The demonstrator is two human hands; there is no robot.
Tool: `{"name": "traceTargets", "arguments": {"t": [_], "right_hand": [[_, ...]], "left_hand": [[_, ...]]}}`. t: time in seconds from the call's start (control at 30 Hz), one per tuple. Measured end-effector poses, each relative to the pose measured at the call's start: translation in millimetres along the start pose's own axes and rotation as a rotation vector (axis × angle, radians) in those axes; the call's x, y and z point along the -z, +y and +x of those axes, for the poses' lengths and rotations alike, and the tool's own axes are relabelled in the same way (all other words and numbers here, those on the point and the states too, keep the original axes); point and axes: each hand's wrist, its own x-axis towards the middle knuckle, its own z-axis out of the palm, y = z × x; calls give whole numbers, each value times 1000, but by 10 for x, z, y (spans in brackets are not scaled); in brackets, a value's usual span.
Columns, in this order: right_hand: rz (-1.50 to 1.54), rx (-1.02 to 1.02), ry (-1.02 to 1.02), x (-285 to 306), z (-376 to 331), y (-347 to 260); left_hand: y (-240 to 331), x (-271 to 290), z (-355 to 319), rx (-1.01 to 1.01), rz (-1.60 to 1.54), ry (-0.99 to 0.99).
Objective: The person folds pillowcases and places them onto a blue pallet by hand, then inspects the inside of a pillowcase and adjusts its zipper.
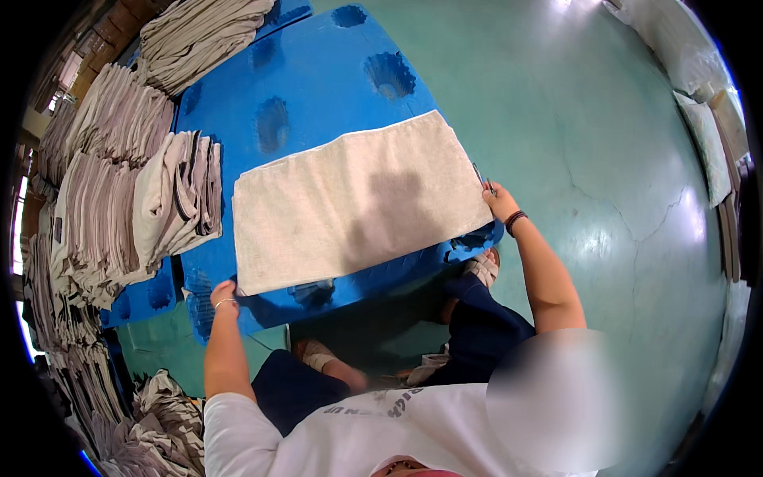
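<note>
A rectangular beige cloth, possibly folded or sewn in layers, lies spread over the blue plastic pallet. My left hand, with a thin bracelet at the wrist, is closed at its near left corner. At the right edge is my right hand, closed around what look like small metal scissors that point away from me. Its fingers also touch the cloth's edge there. Dark bands circle that wrist. A shadow falls across the middle of the cloth.
Tall stacks of folded beige cloths stand on the left, and another stack at the far left. A crumpled cloth heap lies at the lower left. Green floor stretches to the right, with wrapped white bundles along the far right.
</note>
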Motion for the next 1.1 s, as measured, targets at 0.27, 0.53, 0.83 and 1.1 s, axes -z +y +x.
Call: {"name": "traceTargets", "arguments": {"t": [0.27, 0.53, 0.83, 1.1], "right_hand": [[-513, 513, 397, -114, -310, -763], [-802, 1116, -295, -1748, -821, -881], [-120, 530, -417, -2132, -86, -1484], [461, 40, -445, -2599, 374, -1391]], "left_hand": [[177, -100, -342, 358, -225, -222], [188, -197, -199, 342, -653, -112], [959, -317, -554, -82, -1063, -661], [1336, -669, -908, -275, -1253, -883]]}}
